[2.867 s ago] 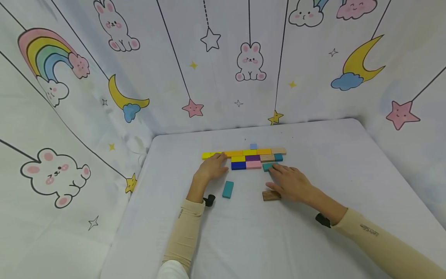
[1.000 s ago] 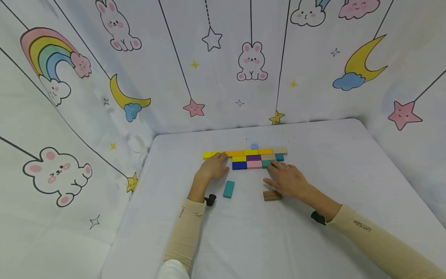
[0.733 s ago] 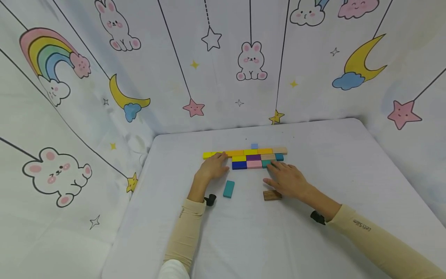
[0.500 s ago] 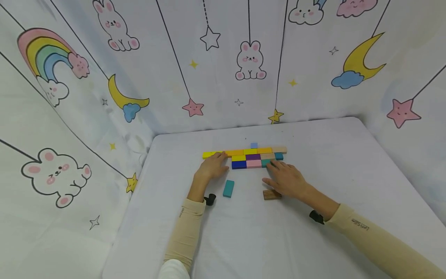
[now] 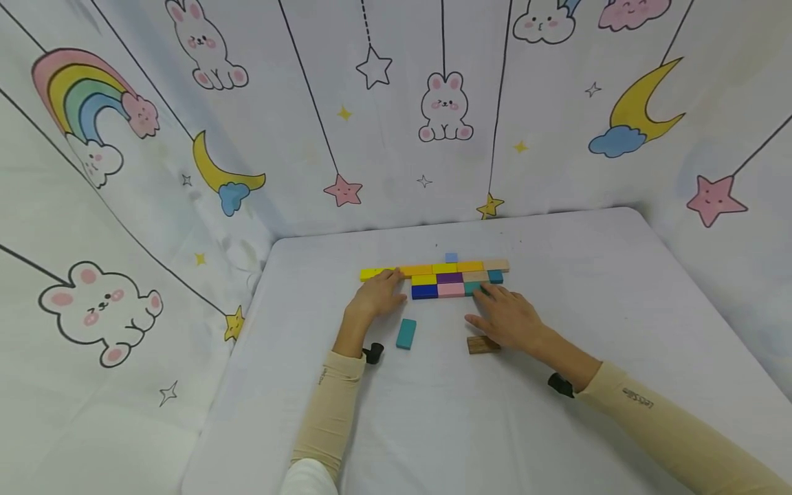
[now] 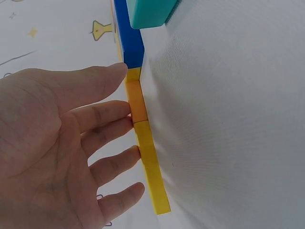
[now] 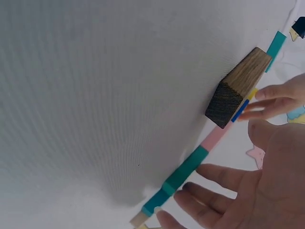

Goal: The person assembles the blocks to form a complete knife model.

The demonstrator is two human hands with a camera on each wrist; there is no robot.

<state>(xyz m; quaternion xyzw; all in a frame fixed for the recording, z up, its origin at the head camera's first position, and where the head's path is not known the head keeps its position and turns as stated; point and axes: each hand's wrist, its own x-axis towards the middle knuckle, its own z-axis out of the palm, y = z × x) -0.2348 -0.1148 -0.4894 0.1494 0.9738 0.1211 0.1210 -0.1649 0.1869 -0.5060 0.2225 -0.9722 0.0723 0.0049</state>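
Note:
Flat coloured blocks lie in rows on the white table. My left hand (image 5: 374, 295) is at the left end, its spread fingertips touching an orange block (image 6: 137, 101) and a yellow block (image 6: 151, 167). Its thumb tip is at the corner of a dark blue block (image 6: 128, 43). My right hand (image 5: 510, 320) has its fingertips on the teal block (image 5: 471, 289) at the front row's right end, partly covering it. That block sits against a pink block (image 5: 451, 290). Under the right thumb's side lies a brown wood-grain block (image 5: 482, 345), apart from the rows.
A loose teal block (image 5: 405, 334) lies in front of the rows, near the left wrist. Behind the back row sits a small light blue block (image 5: 452, 258). A purple block (image 5: 449, 278) is in the middle row. Patterned cloth (image 5: 383, 151) hangs behind the table.
The right hand has slid the teal block leftward, closing the gap to the pink block. It has stayed nearly still over the last second. The left hand has kept its place.

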